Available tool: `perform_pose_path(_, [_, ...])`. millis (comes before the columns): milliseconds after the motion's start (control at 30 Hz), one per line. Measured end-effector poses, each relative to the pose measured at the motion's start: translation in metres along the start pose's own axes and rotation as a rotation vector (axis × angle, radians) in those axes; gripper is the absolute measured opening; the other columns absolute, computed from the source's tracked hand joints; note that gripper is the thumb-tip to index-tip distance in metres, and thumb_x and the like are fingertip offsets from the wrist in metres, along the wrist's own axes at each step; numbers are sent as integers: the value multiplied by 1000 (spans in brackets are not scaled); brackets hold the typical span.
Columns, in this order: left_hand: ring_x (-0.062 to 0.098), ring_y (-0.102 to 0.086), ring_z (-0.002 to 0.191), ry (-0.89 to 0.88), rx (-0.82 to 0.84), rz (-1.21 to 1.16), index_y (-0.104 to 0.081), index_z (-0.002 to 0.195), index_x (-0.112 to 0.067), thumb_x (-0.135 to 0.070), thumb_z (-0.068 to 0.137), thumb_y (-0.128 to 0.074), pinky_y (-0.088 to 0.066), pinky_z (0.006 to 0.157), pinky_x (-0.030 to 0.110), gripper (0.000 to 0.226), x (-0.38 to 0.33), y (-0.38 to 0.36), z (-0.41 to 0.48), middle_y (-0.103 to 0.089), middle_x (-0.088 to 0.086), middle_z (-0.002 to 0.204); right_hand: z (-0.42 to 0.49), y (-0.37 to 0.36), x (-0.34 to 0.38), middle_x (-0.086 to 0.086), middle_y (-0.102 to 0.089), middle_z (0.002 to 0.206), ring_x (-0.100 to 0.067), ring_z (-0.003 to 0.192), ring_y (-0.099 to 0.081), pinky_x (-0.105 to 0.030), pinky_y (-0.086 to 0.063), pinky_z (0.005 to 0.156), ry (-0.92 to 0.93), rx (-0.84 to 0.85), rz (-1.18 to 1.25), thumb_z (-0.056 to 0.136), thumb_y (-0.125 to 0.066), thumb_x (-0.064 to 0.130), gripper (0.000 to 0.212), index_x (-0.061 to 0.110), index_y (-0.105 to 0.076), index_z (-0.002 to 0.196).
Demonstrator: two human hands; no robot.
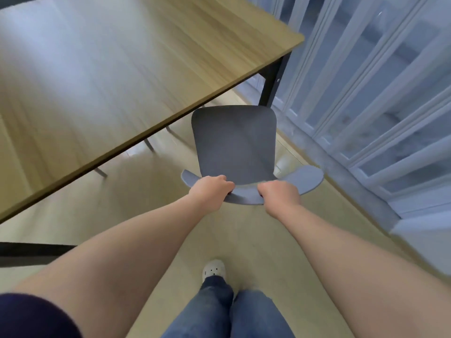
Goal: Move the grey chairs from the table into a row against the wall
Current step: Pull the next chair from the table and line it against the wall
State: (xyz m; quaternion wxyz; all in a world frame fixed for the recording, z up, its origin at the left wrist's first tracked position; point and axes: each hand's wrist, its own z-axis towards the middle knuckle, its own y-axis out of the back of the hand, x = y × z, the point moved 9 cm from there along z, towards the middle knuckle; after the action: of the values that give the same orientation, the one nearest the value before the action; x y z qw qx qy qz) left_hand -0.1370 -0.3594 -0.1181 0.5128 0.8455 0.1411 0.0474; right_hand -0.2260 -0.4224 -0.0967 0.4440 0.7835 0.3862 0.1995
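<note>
Wooden table (102, 76) filled the left; grey chair (235, 142) stood just beside its near corner, seat clear of the tabletop edge, window wall right of the table. Risk, as a judgement: a chair leg could catch the black table leg (272, 81) if it was swung wide. Left hand (212, 191) and right hand (279, 195) were both closed tight around the backrest's top edge.

No readable text, label, brand, number or sign shows on anything.
</note>
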Motion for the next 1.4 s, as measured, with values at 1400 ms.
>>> perform_pose_path(1400, [32, -59, 114, -621, 79, 499, -52, 125, -11, 6, 91, -43, -46, 81, 37, 39, 70, -173, -289, -50, 10, 132, -253, -167, 301, -12, -62, 128, -30, 120, -58, -34, -48, 88, -542, 103, 256, 90, -49, -1, 35, 8, -59, 123])
